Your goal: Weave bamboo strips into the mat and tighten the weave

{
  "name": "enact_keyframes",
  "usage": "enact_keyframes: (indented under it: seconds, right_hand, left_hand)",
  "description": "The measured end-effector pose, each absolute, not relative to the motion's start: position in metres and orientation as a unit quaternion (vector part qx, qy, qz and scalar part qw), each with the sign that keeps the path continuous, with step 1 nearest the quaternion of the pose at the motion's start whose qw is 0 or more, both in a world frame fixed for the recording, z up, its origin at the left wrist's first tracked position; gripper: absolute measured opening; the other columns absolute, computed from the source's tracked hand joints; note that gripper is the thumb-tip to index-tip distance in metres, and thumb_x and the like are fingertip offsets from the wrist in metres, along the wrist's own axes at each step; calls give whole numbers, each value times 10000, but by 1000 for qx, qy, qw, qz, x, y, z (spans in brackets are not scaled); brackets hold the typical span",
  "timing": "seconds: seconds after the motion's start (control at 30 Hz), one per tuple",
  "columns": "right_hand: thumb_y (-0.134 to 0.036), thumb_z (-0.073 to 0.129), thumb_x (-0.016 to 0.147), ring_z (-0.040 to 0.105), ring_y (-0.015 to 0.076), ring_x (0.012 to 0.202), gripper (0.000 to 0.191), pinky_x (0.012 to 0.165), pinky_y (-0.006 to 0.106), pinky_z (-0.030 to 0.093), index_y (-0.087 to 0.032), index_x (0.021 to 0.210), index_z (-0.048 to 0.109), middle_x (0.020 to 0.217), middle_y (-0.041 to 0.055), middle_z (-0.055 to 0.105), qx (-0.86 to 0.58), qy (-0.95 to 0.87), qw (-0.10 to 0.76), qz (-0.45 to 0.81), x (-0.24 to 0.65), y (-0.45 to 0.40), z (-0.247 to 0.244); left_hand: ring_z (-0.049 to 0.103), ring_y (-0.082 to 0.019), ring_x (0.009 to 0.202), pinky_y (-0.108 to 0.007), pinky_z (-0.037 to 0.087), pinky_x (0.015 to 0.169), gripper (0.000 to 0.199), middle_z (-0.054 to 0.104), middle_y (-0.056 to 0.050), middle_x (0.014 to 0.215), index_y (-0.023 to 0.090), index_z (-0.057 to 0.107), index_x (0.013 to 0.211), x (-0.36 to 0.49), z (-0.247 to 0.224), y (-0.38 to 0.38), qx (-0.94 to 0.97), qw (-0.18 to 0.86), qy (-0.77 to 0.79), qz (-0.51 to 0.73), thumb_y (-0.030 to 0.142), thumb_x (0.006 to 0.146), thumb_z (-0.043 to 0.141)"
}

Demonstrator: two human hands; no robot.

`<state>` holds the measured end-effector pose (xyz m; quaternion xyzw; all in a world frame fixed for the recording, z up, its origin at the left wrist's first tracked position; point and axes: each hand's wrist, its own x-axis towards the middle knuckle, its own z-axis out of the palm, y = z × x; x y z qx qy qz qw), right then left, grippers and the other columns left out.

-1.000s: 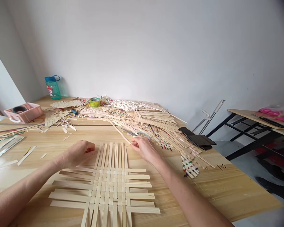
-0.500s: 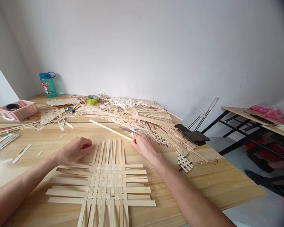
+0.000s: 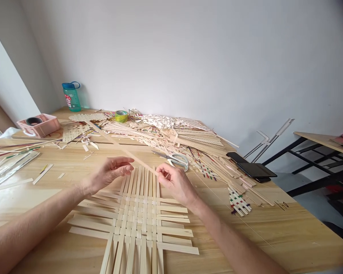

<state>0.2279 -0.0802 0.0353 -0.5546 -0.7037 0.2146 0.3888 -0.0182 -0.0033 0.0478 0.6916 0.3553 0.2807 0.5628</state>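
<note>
In front of me lies a square of woven flat wooden strips (image 3: 138,217), its loose ends sticking out on all sides. My right hand (image 3: 175,182) pinches the near end of one long thin wooden strip (image 3: 118,144). That strip slants up and away to the left above the table, blurred by motion. My left hand (image 3: 111,175) hovers over the far left corner of the weave, its fingers curved and apart with nothing in them. Its fingertips are close to the strip but appear not to hold it. White-handled scissors (image 3: 177,160) rest just beyond my right hand.
A heap of loose strips (image 3: 160,133) covers the table's back, with a roll of yellow-green tape (image 3: 121,116). A teal bottle (image 3: 72,98) and a pink basket (image 3: 47,125) stand at left. Dark phone-like devices (image 3: 252,167) and a small coloured weave (image 3: 240,202) lie at right.
The strip has been raised and its far end swung up and away. My left hand has moved nearer my right hand and its fingers have opened. The whole view has shifted.
</note>
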Motion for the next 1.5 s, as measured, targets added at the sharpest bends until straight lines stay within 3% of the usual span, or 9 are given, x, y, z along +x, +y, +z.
enact_keyframes:
  seconds: [0.2, 0.33, 0.43, 0.5, 0.57, 0.67, 0.87, 1.2, 1.5]
  right_hand:
    - [-287, 523, 898, 579, 127, 657, 124, 614, 237, 416, -213, 878, 620, 766, -4, 661, -539, -719, 367, 242, 218, -89, 39]
    - [-383, 526, 932, 575, 151, 616, 276, 595, 271, 374, -207, 745, 627, 689, 14, 667, -635, -721, 223, 162, 230, -90, 45]
    - [-427, 592, 903, 598, 157, 633, 291, 599, 273, 377, -204, 725, 650, 714, 19, 695, -654, -717, 153, 190, 234, -91, 51]
    - [-414, 665, 854, 626, 161, 675, 208, 619, 266, 401, -211, 885, 695, 764, 8, 722, -648, -711, 142, 234, 231, -94, 54]
    - [-405, 721, 806, 644, 168, 711, 366, 639, 266, 423, -218, 1117, 677, 808, 0, 735, -638, -710, 141, 262, 228, -96, 57]
    - [-375, 764, 764, 659, 174, 758, 643, 689, 279, 458, -218, 1354, 559, 889, 10, 738, -620, -722, 147, 271, 225, -98, 56]
    - [-203, 761, 730, 666, 178, 897, 833, 835, 325, 510, -219, 1486, 411, 1033, 54, 713, -580, -729, 224, 287, 227, -97, 42]
    - [-123, 697, 748, 650, 140, 856, 771, 824, 322, 546, -244, 1462, 435, 1093, 63, 693, -556, -696, 295, 346, 236, -86, 28]
    - [-66, 589, 739, 621, 123, 814, 649, 829, 324, 550, -237, 1363, 536, 1093, 50, 686, -525, -706, 345, 327, 237, -83, 32]
  left_hand:
    - [677, -196, 847, -307, 539, 817, 375, 757, -100, 885, 141, 769, 890, -9, 45, -10, 598, 637, 322, 363, 498, 776, 761]
    - [709, -223, 875, -348, 559, 857, 229, 751, -102, 965, 139, 723, 848, -26, 66, 6, 540, 663, 314, 413, 358, 788, 752]
    - [674, -184, 678, -314, 548, 685, 199, 732, -75, 859, 151, 679, 816, -46, 82, 19, 580, 663, 346, 324, 340, 781, 730]
    - [641, -174, 675, -289, 507, 650, 216, 715, -62, 825, 157, 678, 830, -55, 88, 24, 664, 630, 353, 196, 372, 817, 689]
    - [615, -169, 727, -274, 476, 703, 241, 692, -40, 779, 155, 680, 798, -59, 90, 26, 753, 552, 348, 81, 383, 861, 631]
    - [606, -169, 783, -270, 454, 782, 282, 682, -21, 752, 150, 665, 745, -57, 86, 23, 802, 470, 368, 8, 386, 875, 584]
    - [669, -215, 807, -326, 509, 798, 376, 711, -52, 774, 137, 649, 742, -45, 73, 13, 739, 544, 397, 26, 497, 848, 620]
    - [557, -126, 683, -254, 452, 675, 339, 633, -24, 712, 122, 664, 707, -45, 68, 16, 649, 626, 411, 133, 442, 750, 766]
    - [601, -150, 769, -285, 500, 768, 284, 688, -43, 788, 114, 707, 758, -48, 61, 22, 593, 645, 441, 194, 366, 706, 827]
